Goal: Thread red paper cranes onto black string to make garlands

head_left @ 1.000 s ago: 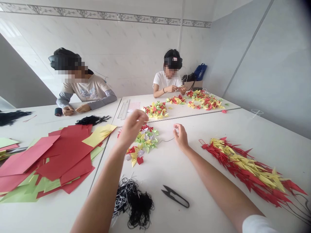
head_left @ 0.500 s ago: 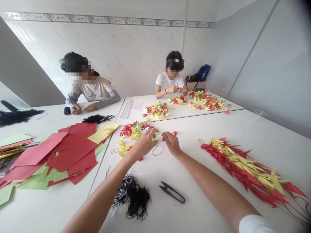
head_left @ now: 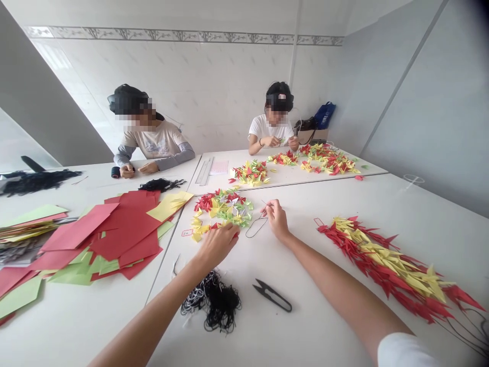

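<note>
Needle (head_left: 264, 203) pinched by right hand (head_left: 277, 220), black thread (head_left: 253, 228) looped alongside, left hand (head_left: 217, 245) curled at edge of folded paper pile (head_left: 221, 210), any grasp unclear, thread snips (head_left: 272, 295) set well apart

Right hand (head_left: 277, 220) pinches a needle (head_left: 264, 203) (black thread (head_left: 251, 229) looped).

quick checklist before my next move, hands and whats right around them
Right hand pinching thin needle: ok
Black thread loop lying free on the white table: ok
Paper piece already on the needle: cannot tell, too small to see
Left hand at the near edge of the folded paper pieces: ok
Thread snips lying closed, near both hands: ok
Spare black thread untangled: not ok, it's a knotted heap
</note>
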Motion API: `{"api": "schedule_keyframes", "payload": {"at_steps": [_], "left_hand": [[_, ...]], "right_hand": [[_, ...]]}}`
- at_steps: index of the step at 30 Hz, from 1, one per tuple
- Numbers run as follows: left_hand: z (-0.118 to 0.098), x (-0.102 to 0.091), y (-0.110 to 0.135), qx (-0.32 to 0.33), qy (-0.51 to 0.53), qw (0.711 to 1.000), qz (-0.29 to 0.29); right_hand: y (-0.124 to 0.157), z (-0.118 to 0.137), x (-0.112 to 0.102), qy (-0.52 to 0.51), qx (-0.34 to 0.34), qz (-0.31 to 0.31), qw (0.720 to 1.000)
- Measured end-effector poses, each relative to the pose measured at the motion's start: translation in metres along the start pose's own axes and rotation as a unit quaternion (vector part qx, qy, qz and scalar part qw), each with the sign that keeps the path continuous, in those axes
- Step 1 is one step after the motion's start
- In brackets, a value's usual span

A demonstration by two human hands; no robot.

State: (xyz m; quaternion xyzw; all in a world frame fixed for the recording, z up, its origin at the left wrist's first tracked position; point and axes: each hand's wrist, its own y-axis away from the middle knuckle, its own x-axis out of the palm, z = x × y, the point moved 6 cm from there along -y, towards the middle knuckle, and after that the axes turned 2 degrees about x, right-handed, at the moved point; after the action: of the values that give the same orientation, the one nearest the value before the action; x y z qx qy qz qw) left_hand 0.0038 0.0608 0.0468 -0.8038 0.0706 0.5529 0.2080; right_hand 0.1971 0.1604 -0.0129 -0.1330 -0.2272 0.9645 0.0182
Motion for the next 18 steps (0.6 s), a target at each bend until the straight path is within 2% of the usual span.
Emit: {"api": "schedule_keyframes", "payload": {"at_steps": [2,3,5,7,10,18], "left_hand": [[-0.005,0.006,-0.012,-0.017,0.139,0.99,-0.02],[-0.006,0.014,-0.018,-0.029,0.226,0.974,-0.016],[-0.005,0.032,-0.028,-0.069,0.385,0.92,-0.014],[0.0,0.048,-0.035,-0.105,0.488,0.865,-0.041],[0.01,0.063,-0.039,-0.122,0.556,0.819,-0.073],[0.024,0.067,-0.038,-0.119,0.608,0.78,-0.084]], "right_hand": [[0.005,0.007,-0.001,0.02,-0.027,0.008,0.999],[0.008,0.011,-0.002,0.034,-0.044,0.011,0.998],[0.013,0.018,-0.006,0.059,-0.079,0.009,0.995],[0.019,0.024,-0.011,0.071,-0.111,0.0,0.991],[0.025,0.032,-0.013,0.074,-0.152,-0.004,0.986],[0.027,0.041,-0.005,0.103,-0.207,0.021,0.973]]}}
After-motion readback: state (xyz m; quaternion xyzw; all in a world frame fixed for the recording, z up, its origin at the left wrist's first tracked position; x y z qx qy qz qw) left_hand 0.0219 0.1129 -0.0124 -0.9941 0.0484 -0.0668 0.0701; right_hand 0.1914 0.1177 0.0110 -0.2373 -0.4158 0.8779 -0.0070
